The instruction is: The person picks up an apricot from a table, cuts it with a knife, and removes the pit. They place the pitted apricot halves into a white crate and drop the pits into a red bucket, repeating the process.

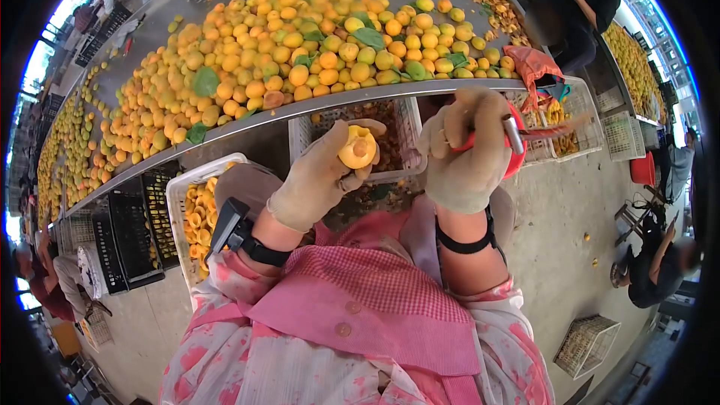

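Note:
My left hand [319,180], in a pale work glove, is closed around a hollowed yellow apricot [358,148] with its opening facing up. My right hand [465,151], gloved too, is closed on a hand tool with a metal collar [513,133]; a thin reddish-brown part sticks out to the right. The tool's exact kind I cannot tell. A round red object [515,159] shows partly behind the right hand. Between the hands and below the table rim stands a white crate [409,124] of dark scraps. Whole apricots [300,45] with green leaves are heaped on the metal table [217,129].
A white crate of hollowed apricots [199,214] stands by my left knee. An orange-red bag [534,67] hangs over the table edge above a white crate [587,124]. Black crates [127,236] stand at left. Other people [660,262] sit around, and a crate [587,345] lies on the floor.

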The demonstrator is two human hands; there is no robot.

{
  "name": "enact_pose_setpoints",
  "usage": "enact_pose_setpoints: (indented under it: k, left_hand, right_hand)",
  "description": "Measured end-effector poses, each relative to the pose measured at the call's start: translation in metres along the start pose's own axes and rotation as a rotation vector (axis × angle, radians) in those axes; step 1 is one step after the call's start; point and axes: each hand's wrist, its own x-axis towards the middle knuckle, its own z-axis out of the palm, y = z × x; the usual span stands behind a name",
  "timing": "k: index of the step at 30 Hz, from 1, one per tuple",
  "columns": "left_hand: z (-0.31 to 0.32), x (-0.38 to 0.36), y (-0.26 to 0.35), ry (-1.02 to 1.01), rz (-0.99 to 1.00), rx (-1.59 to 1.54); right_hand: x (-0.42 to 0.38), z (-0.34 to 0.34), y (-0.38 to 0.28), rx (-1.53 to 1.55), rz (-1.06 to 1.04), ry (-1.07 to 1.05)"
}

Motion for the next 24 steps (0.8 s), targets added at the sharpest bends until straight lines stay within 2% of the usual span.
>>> enact_pose_setpoints:
  k: [2,4,5,6,7,9,11,13,15,16,17,18,19,20,21,22,23,24]
  left_hand:
    - [-0.01,-0.003,0.01,0.039,-0.065,-0.04]
    - [-0.018,-0.002,0.01,0.028,-0.099,-0.003]
    - [-0.022,-0.001,0.001,0.064,0.123,0.239]
    - [-0.023,-0.001,-0.002,0.099,0.339,0.483]
    - [-0.023,-0.002,-0.001,0.1,0.336,0.484]
    - [-0.02,-0.005,0.008,0.127,0.429,0.846]
    - [-0.017,-0.007,0.009,0.136,0.357,0.809]
    - [-0.015,-0.007,0.006,0.15,0.285,0.772]
    - [-0.016,-0.005,0.001,0.156,0.482,0.914]
    - [-0.01,-0.007,0.001,0.149,0.471,0.797]
    - [-0.003,-0.01,0.001,0.143,0.461,0.68]
    - [0.006,-0.013,0.012,0.11,0.379,0.612]
    - [0.001,-0.008,0.006,0.096,0.479,0.62]
    - [0.002,-0.007,0.01,0.087,0.522,0.637]
    - [0.001,-0.014,0.016,0.014,0.287,0.405]
    - [-0.005,-0.014,0.015,0.023,0.333,0.606]
    - [-0.011,-0.012,0.008,0.044,0.545,0.702]
    - [-0.01,-0.017,0.006,0.107,0.504,0.697]
  right_hand:
    - [-0.002,-0.009,0.008,-0.222,-0.004,-0.038]
    - [-0.006,-0.008,0.012,-0.355,0.308,-0.057]
    - [-0.008,-0.007,0.016,-0.313,0.418,-0.033]
    - [-0.011,-0.007,0.021,-0.42,0.48,-0.123]
    - [-0.012,-0.006,0.022,-0.428,0.514,-0.15]
    - [-0.014,-0.004,0.025,-0.432,0.546,-0.173]
    - [-0.014,-0.006,0.031,-0.443,0.636,-0.234]
    - [-0.016,-0.002,0.028,-0.491,0.626,-0.226]
    - [-0.018,-0.005,0.034,-0.564,0.582,-0.245]
    - [-0.017,-0.006,0.036,-0.583,0.545,-0.278]
    - [-0.014,-0.005,0.026,-0.612,0.671,-0.282]
    - [-0.017,-0.007,0.028,-0.541,0.683,-0.24]
    - [-0.019,-0.009,0.034,-0.551,0.549,-0.262]
    - [-0.018,-0.018,0.037,-0.553,0.534,-0.34]
    - [-0.017,-0.02,0.04,-0.573,0.514,-0.381]
    - [-0.018,-0.018,0.041,-0.591,0.494,-0.399]
    - [-0.019,-0.017,0.042,-0.611,0.484,-0.41]
    - [-0.02,-0.018,0.043,-0.619,0.475,-0.416]
